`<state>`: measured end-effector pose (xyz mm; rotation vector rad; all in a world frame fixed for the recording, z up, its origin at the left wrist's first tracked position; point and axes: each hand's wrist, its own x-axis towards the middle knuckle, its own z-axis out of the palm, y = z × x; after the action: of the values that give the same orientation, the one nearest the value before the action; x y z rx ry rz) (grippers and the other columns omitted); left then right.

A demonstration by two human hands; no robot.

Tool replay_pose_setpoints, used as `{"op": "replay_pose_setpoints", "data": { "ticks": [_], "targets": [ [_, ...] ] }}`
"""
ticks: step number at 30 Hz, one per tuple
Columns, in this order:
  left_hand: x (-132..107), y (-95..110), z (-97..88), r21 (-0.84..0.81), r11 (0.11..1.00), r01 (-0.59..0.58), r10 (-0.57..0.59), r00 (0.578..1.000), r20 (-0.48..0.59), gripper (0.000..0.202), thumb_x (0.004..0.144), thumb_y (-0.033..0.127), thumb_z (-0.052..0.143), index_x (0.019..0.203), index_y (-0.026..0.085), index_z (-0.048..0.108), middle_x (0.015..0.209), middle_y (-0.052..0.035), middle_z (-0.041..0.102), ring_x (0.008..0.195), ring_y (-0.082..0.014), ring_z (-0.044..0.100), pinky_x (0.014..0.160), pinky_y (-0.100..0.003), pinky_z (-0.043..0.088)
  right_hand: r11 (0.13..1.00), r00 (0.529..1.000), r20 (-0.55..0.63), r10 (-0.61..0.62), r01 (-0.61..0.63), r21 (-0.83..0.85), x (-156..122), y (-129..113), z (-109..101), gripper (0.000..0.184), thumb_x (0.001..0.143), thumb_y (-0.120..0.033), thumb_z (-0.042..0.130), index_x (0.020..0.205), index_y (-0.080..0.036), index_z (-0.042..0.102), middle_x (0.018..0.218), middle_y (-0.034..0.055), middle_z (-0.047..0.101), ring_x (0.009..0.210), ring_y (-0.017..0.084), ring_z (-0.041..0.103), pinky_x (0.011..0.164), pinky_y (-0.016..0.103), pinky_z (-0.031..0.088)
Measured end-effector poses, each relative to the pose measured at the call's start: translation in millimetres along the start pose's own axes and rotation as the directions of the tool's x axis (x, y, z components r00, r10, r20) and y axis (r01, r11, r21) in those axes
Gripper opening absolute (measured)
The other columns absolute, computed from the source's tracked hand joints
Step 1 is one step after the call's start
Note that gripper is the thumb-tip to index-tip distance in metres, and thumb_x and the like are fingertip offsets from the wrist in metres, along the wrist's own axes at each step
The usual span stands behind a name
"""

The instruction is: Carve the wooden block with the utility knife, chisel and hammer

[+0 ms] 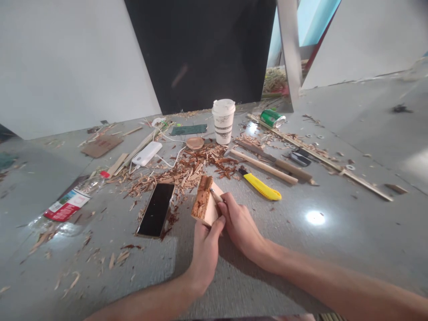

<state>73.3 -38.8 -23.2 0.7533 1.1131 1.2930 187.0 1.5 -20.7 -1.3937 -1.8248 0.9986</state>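
Note:
A pale wooden block [204, 203] with a rough, carved reddish top stands on the grey floor in the middle of the view. My left hand [204, 252] is closed around its near end from below. My right hand [241, 225] is closed on a thin pencil-like stick [216, 194], its tip resting against the block's upper right face. Reddish wood shavings [187, 169] lie heaped just beyond the block.
A black phone [156, 209] lies left of the block, a yellow utility knife [261, 186] to the right. Farther back are a paper cup [223, 121], a green can [272, 118], wooden sticks [264, 166], a white power bank [147, 153] and a plastic bottle [68, 205].

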Motion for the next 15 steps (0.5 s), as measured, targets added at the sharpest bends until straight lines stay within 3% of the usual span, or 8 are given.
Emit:
{"op": "replay_pose_setpoints", "data": {
  "ticks": [5,11,13,15],
  "targets": [
    [9.6,6.6,-6.0,0.075,0.997,-0.026,0.025,1.000,0.012,0.037,0.092,0.034,0.072,0.126,0.021,0.075,0.132,-0.0089,0.074,0.126,-0.0279,0.066,0.109,-0.037,0.049,0.999,0.999,-0.018,-0.030,0.030,-0.018,5.5,0.6,-8.3,0.029,0.110,-0.043,0.033,0.095,-0.024,0.048,0.074,0.0004,0.065,0.061,0.016,0.056,0.057,0.027,0.030],
    [25.7,25.4,-19.1,0.199,0.976,-0.086,0.089,0.996,-0.006,0.042,0.086,0.035,0.075,0.124,0.018,0.074,0.126,-0.0102,0.076,0.118,-0.0289,0.070,0.103,-0.038,0.053,0.978,0.993,0.010,-0.114,0.114,-0.177,21.0,11.9,-45.3,0.027,0.109,-0.037,0.038,0.092,-0.023,0.054,0.074,0.0012,0.062,0.067,0.018,0.057,0.063,0.029,0.031],
    [30.3,31.9,-23.8,0.265,0.962,-0.063,0.058,0.998,0.028,0.043,0.086,0.040,0.075,0.123,0.018,0.074,0.119,-0.0102,0.077,0.111,-0.0289,0.072,0.094,-0.036,0.056,0.966,0.991,0.024,-0.131,0.133,-0.221,24.7,15.3,-54.7,0.029,0.109,-0.037,0.040,0.088,-0.023,0.053,0.072,0.0012,0.061,0.066,0.018,0.055,0.062,0.029,0.030],
    [33.2,38.4,-27.3,0.327,0.945,-0.009,0.013,1.000,-0.008,0.044,0.087,0.051,0.073,0.114,0.016,0.074,0.104,-0.0094,0.078,0.099,-0.0281,0.073,0.081,-0.034,0.058,0.957,0.991,0.028,-0.130,0.132,-0.257,26.2,17.3,-59.2,0.031,0.109,-0.037,0.040,0.083,-0.023,0.050,0.069,0.0008,0.058,0.064,0.017,0.052,0.062,0.030,0.029]
  ]
}}
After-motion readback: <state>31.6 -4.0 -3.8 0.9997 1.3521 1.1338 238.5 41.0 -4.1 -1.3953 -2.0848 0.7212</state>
